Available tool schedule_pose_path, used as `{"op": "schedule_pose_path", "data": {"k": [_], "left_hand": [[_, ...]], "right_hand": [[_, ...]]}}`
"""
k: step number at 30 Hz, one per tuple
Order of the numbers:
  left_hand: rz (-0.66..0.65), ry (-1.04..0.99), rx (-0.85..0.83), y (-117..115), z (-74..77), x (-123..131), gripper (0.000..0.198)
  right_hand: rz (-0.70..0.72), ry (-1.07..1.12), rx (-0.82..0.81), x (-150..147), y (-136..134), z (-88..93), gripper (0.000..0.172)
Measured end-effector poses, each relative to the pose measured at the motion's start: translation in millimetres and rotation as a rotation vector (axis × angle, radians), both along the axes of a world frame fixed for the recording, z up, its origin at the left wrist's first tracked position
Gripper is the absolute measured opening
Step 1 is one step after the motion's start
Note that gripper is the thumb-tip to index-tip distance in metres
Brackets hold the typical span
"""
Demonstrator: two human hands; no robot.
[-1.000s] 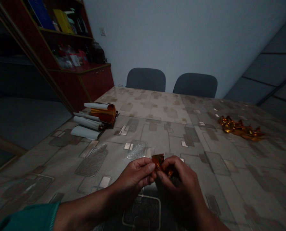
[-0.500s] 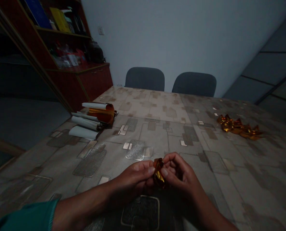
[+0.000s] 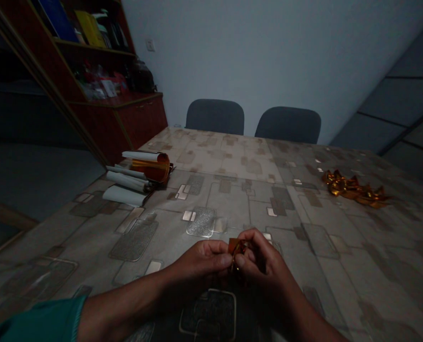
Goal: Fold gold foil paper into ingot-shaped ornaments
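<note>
Since half a second ago, the thumb and forefinger of the right hand (image 3: 264, 263) have curled further over the gold foil piece (image 3: 233, 244), so that its bright lower part is now mostly covered and a flat flap shows at the top. This small piece is held up between the two hands, above the worktop (image 3: 236, 202) and towards its near edge. At its left side, the left hand (image 3: 204, 261) pinches it between thumb and forefinger; the right hand grips the other side with thumb and bent forefinger, and how its remaining fingers sit I cannot tell. By the worktop's left edge lie curled paper sheets (image 3: 127, 195), pale outside and gold inside on the top one. Towards the right edge, well apart from the hands, a row of folded gold pieces (image 3: 350, 186) rests close together. Thin foil like this could probably tear or crease in the wrong place if the two thumbs press or pull unevenly. With so little of it between the fingertips, it might also slip if either pinch loosens, and the dim light could make a crooked fold easy to miss.
</note>
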State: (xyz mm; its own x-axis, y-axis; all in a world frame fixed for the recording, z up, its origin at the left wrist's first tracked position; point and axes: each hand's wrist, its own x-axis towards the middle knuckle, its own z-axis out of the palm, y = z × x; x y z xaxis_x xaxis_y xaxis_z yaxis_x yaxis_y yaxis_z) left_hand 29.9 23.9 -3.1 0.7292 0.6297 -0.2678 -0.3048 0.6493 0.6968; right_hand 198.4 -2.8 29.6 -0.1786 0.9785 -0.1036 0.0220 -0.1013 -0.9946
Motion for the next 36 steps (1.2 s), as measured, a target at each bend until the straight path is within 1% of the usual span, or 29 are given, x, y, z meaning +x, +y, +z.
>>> {"op": "schedule_pose_path", "data": {"k": [4,6,8,11,13,15,17,21,25,30,33,35,36], "left_hand": [[-0.004,-0.019,0.024,0.1,0.0,0.9,0.040],[-0.006,-0.021,0.028,0.0,0.1,1.2,0.038],[-0.012,-0.032,0.034,0.1,-0.6,1.5,0.035],[-0.003,-0.028,0.036,0.7,-2.8,2.0,0.038],[0.031,-0.006,0.031,0.9,-3.6,2.2,0.039],[0.076,0.010,0.029,0.7,-3.1,2.0,0.036],[0.105,0.025,0.033,-0.1,-1.1,1.6,0.034],[0.111,0.072,0.052,-2.4,4.4,2.0,0.036],[0.142,0.089,0.121,-3.3,6.3,3.5,0.039],[0.154,0.145,0.234,-1.6,0.5,3.0,0.038],[0.154,0.145,0.203,-1.1,-0.7,2.2,0.037],[0.151,0.113,0.147,-1.4,1.6,2.3,0.037],[0.148,0.090,0.118,-1.6,3.4,2.6,0.036]], "right_hand": [[0.020,0.052,-0.007,-1.6,-2.5,0.3,0.015],[0.022,0.095,-0.015,-2.3,-3.2,-1.4,0.015],[0.022,0.139,-0.017,-2.5,-3.7,-4.2,0.018],[0.042,0.194,-0.022,-1.6,-4.6,-7.6,0.027],[0.063,0.153,-0.011,-0.9,-5.2,-7.8,0.033],[0.071,0.045,0.026,-0.4,-5.7,-6.4,0.037],[0.064,-0.050,0.076,-0.2,-5.7,-4.5,0.034],[0.052,-0.112,0.141,1.0,-3.8,-3.9,0.020],[0.024,-0.131,0.146,2.6,-1.2,-8.6,0.017],[0.022,-0.094,0.116,0.4,-3.4,-10.1,0.016],[-0.004,-0.095,0.118,-1.9,-5.5,-6.6,0.015],[0.021,-0.090,0.129,-2.1,-6.0,-4.8,0.017],[0.043,-0.075,0.136,-1.7,-6.0,-4.5,0.021]]}}
